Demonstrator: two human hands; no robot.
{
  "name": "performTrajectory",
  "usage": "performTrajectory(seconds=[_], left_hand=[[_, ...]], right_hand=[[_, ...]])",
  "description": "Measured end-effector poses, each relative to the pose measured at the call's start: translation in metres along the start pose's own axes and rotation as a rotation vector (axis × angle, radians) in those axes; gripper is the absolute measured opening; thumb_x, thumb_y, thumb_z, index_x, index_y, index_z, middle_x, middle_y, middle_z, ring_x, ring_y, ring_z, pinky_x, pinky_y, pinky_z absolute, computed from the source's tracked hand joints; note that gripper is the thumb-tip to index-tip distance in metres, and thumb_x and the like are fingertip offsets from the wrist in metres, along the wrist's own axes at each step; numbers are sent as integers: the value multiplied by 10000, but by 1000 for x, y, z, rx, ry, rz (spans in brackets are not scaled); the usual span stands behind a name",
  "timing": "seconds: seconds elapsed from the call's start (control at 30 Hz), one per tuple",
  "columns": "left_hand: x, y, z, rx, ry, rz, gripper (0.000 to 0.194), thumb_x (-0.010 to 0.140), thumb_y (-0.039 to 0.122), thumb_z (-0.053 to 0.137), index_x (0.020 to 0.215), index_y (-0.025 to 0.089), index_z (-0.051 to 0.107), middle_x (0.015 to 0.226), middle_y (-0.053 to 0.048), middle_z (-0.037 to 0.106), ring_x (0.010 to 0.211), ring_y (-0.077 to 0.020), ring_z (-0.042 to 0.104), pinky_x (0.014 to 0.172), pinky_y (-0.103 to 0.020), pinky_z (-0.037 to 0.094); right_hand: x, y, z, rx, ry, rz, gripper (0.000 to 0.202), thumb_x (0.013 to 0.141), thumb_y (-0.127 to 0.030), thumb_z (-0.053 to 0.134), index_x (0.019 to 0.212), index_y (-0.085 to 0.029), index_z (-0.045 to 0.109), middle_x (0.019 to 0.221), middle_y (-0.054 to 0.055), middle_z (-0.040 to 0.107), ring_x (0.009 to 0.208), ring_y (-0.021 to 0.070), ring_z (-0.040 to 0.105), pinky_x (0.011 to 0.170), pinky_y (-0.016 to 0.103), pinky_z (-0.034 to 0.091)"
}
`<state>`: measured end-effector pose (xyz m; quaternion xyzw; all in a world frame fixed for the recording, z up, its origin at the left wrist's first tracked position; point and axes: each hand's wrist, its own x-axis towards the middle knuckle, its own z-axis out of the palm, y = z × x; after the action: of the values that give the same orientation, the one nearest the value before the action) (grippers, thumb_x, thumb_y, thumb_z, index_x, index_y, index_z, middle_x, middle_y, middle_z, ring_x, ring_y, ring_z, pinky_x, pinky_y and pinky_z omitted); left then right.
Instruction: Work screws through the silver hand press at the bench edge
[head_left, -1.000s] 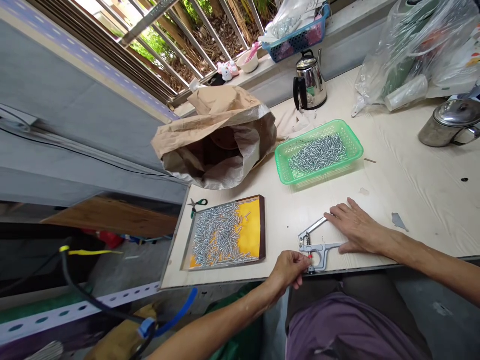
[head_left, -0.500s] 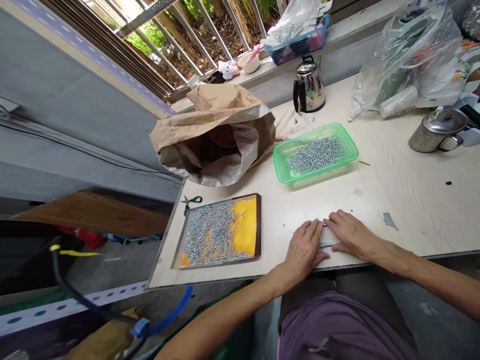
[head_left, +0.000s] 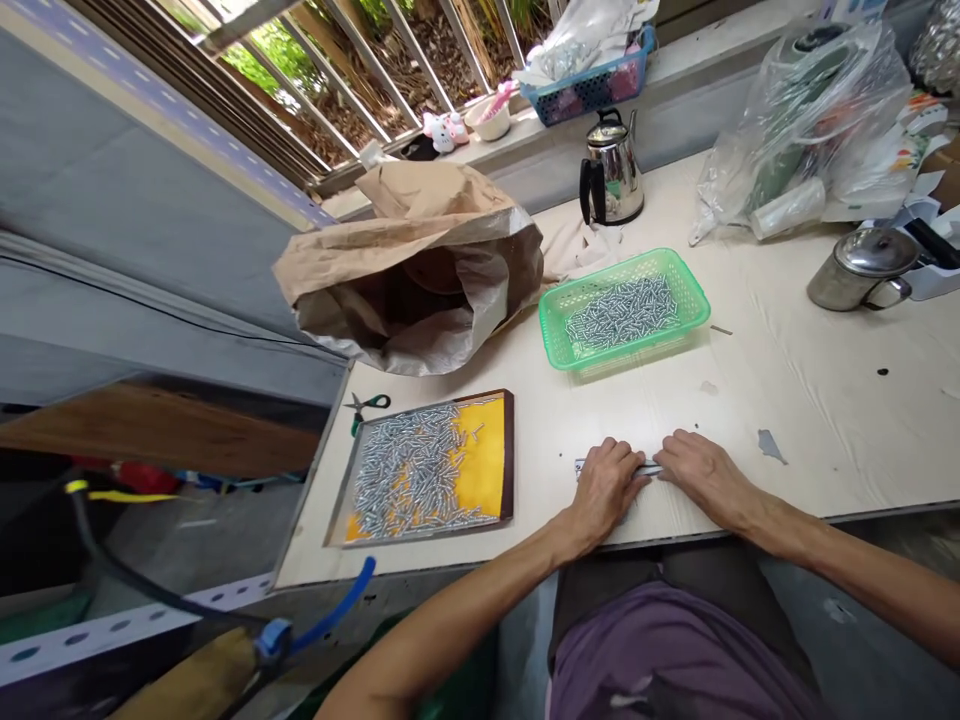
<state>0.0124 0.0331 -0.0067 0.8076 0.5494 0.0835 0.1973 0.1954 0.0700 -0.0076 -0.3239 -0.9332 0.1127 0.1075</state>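
My left hand (head_left: 606, 485) is closed around a narrow silvery strip (head_left: 650, 467) close to the table's front edge. One end of the strip pokes out to the left of that hand. My right hand (head_left: 703, 478), fingers curled, grips the strip's other side; a short length shows between the two hands. Fingers hide most of it, so its exact kind is unclear. To the left lies a shallow tray (head_left: 508, 470) with a yellow bottom, holding many small metal pins (head_left: 409, 470). Beyond my hands stands a green plastic basket (head_left: 551, 335) with more such pins (head_left: 626, 308).
An open brown paper sack (head_left: 330, 270) slumps behind the tray. Green-handled scissors (head_left: 367, 403) lie at the table's left edge. A steel kettle (head_left: 616, 170), a lidded metal cup (head_left: 862, 268) and a clear plastic bag (head_left: 810, 130) stand farther back. A grey scrap (head_left: 770, 446) lies to the right.
Two thin pieces showed between my hands; now a single narrow line shows. My hands are slightly farther apart, and the strip's end has come out left of my left hand.
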Motion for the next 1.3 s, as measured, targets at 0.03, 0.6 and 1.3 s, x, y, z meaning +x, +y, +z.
performTrajectory(seconds=[0.03, 0.6, 1.3], left_hand=[[1, 0, 1, 7, 11, 7, 147, 882, 278, 565, 991, 187, 604, 882, -53, 604, 870, -212, 539, 745, -355, 472], [-36, 40, 46, -113, 343, 149, 378, 931, 251, 444, 1290, 138, 463, 1237, -149, 597, 1242, -271, 499, 1059, -523, 394], [-66, -161, -78, 344, 317, -599, 253, 904, 153, 454, 787, 152, 679, 853, -78, 615, 869, -208, 515, 757, -321, 427]], right_hand=[[1, 2, -2, 6, -7, 6, 119, 852, -118, 550, 755, -181, 578, 772, 36, 571, 760, 179, 488, 680, 296, 362], [59, 18, -33, -187, -130, 150, 150, 885, -152, 512, 861, -175, 658, 890, 79, 643, 859, 208, 520, 742, 332, 328], [122, -24, -48, -3, 610, -144, 197, 919, -169, 411, 932, -196, 606, 873, 80, 635, 866, 224, 556, 769, 360, 433]])
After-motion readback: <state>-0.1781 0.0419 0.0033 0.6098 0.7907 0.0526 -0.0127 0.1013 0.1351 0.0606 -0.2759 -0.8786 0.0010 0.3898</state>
